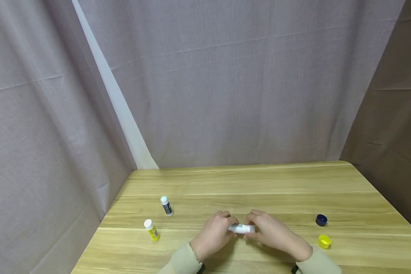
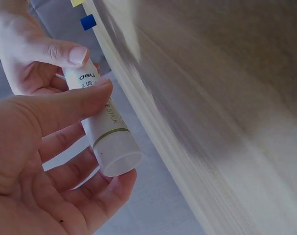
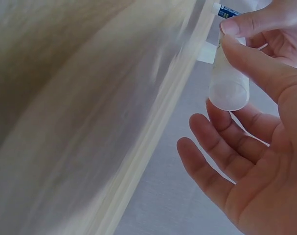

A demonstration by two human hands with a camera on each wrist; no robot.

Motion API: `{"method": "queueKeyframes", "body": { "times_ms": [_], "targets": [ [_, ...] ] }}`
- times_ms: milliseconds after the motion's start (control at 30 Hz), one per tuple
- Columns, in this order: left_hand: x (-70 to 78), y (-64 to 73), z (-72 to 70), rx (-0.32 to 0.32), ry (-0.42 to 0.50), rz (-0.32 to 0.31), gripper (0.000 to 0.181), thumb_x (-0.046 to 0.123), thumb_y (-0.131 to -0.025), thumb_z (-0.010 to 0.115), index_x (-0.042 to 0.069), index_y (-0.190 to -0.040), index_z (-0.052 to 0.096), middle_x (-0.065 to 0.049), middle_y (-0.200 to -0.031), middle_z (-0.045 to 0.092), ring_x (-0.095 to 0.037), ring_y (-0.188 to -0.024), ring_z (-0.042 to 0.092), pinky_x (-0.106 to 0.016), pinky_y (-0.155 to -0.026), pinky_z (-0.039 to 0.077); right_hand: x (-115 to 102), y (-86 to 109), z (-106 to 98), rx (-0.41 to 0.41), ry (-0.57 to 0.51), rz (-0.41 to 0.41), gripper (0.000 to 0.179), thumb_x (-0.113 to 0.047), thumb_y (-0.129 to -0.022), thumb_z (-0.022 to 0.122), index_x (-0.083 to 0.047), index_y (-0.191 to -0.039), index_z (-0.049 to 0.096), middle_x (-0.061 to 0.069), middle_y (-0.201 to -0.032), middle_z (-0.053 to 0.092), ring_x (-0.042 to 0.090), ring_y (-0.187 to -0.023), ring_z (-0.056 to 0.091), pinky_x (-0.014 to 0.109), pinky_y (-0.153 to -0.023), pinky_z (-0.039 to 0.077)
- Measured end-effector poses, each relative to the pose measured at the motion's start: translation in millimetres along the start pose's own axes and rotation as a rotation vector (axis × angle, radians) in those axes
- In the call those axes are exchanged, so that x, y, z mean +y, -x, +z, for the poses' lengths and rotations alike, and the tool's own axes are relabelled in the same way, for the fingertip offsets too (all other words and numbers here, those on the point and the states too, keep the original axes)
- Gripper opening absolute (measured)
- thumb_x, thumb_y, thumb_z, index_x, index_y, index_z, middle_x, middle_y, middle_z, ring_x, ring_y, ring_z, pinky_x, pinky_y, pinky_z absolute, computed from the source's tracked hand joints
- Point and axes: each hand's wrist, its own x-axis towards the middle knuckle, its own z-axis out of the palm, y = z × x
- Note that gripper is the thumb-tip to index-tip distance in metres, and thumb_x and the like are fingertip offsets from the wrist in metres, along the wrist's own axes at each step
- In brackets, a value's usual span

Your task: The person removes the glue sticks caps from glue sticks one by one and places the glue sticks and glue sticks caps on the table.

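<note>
A white glue stick (image 1: pixel 241 228) lies sideways between both hands, just over the wooden table. My left hand (image 1: pixel 215 233) grips one end, its thumb across the printed label in the left wrist view and its fingertips under the hollow white end. The right hand (image 1: pixel 268 233) pinches the other end between thumb and fingers. In the right wrist view that end of the glue stick (image 3: pixel 229 90) looks clear and rounded, and several fingers of this hand are spread below it. Each hand covers part of the tube.
To the left stand a yellow glue stick (image 1: pixel 152 230) and a dark blue glue stick (image 1: pixel 166 206), both with white tops. On the right are a dark blue cap (image 1: pixel 321 220) and a yellow cap (image 1: pixel 324 241). Grey curtains (image 1: pixel 226 95) hang behind the wooden table (image 1: pixel 246 186).
</note>
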Motion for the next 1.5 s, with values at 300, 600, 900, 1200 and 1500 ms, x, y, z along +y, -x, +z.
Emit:
{"method": "queueKeyframes", "body": {
  "times_ms": [300,600,900,1200,1500],
  "targets": [
    [-0.6,1.7,-0.7,-0.002,-0.011,-0.016,0.030,0.017,-0.078,0.087,0.010,-0.104,0.075,0.001,-0.097,0.070,-0.006,-0.082,0.059,-0.014,-0.072,0.050,-0.8,-0.1,0.0,-0.024,0.008,-0.003,0.022,-0.019,-0.079,0.086,-0.015,-0.096,0.072,-0.013,-0.092,0.062,0.000,-0.077,0.055,0.023,-0.064,0.050],
    [-6.3,5.3,-3.6,0.016,-0.024,-0.036,0.031,0.015,-0.076,0.088,0.011,-0.104,0.076,0.000,-0.093,0.068,-0.009,-0.082,0.061,-0.015,-0.069,0.052,4.1,4.4,-4.8,-0.017,0.032,0.047,0.028,-0.012,-0.079,0.086,-0.010,-0.103,0.073,-0.006,-0.098,0.067,0.012,-0.086,0.064,0.032,-0.072,0.056],
    [-16.4,12.2,-8.4,0.022,-0.024,-0.071,0.032,0.013,-0.075,0.089,0.011,-0.105,0.076,0.000,-0.094,0.069,-0.010,-0.084,0.062,-0.020,-0.075,0.054,20.8,17.8,-19.4,0.038,0.003,0.083,0.030,-0.006,-0.080,0.083,-0.001,-0.107,0.071,0.003,-0.101,0.070,0.014,-0.085,0.064,0.030,-0.070,0.056],
    [-19.0,12.7,-11.0,0.030,-0.033,-0.049,0.032,0.013,-0.075,0.089,0.011,-0.105,0.075,0.000,-0.095,0.069,-0.009,-0.083,0.062,-0.020,-0.075,0.054,26.0,24.7,-30.8,0.060,0.022,0.134,0.030,-0.010,-0.081,0.084,-0.004,-0.107,0.070,-0.003,-0.095,0.070,0.012,-0.082,0.064,0.030,-0.069,0.055],
    [-16.0,14.8,-9.6,0.035,-0.035,-0.055,0.032,0.014,-0.075,0.089,0.012,-0.104,0.076,0.001,-0.094,0.069,-0.008,-0.082,0.062,-0.019,-0.074,0.054,28.0,26.4,-33.3,0.108,-0.007,0.162,0.027,-0.006,-0.083,0.079,-0.007,-0.106,0.065,0.005,-0.097,0.073,0.030,-0.091,0.071,0.045,-0.079,0.059]
  ]
}}
